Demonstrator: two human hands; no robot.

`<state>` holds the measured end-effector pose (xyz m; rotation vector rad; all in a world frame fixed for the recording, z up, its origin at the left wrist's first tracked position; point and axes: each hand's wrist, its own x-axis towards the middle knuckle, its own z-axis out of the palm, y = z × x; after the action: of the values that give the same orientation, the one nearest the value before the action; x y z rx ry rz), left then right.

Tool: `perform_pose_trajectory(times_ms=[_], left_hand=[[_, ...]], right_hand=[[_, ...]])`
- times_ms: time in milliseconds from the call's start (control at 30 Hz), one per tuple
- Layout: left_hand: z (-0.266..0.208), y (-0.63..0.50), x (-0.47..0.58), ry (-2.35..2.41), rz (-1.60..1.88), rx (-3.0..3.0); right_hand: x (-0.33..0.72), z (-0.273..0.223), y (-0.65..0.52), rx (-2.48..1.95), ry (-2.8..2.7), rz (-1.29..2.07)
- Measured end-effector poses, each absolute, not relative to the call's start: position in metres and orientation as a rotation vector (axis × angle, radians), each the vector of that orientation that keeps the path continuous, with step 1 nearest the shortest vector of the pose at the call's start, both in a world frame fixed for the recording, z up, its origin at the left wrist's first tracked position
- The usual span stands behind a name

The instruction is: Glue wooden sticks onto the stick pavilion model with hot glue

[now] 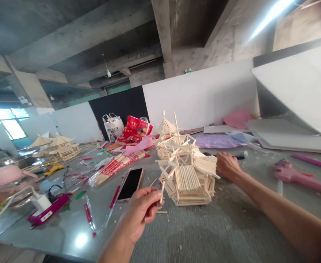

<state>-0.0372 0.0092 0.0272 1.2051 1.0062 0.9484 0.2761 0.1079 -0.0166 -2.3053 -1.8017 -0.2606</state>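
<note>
My left hand (146, 204) pinches a short wooden stick (162, 191) between thumb and fingertips, just left of a pavilion model (187, 179) built from thin wooden sticks. Slatted roof panels slope out from the model, and a pointed roof (166, 126) rises at its back. At the model's right edge is my right hand (227, 164), with curled fingers beside a slatted panel (206, 164). A dark tool (239, 157) shows on both sides of that hand; whether the fingers hold it is hidden. Loose stick pieces (161, 212) lie by the model's base.
A phone (130, 184) and packs of sticks (116, 166) lie left of the model. Farther left are a purple power strip (48, 212) and another stick model (63, 148). A pink tool (302, 177) lies at right; white boards (291, 135) stand behind it.
</note>
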Motion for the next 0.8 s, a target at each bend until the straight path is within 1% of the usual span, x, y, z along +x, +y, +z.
perform_pose_trajectory(times_ms=[200, 400, 600, 800], left_hand=[[0.034, 0.015, -0.019, 0.97, 0.895, 1.247], [0.024, 0.02, -0.006, 1.03, 1.066, 1.207], [0.023, 0.017, 0.009, 1.092, 1.216, 1.188], [0.021, 0.017, 0.016, 1.131, 1.291, 1.21]], right_hand=[[0.28, -0.02, 0.112, -2.282, -1.806, -0.243], [0.286, -0.027, 0.118, -2.285, -1.784, -0.217], [0.286, -0.029, 0.119, -2.29, -1.786, -0.194], [0.285, -0.028, 0.118, -2.288, -1.811, -0.179]])
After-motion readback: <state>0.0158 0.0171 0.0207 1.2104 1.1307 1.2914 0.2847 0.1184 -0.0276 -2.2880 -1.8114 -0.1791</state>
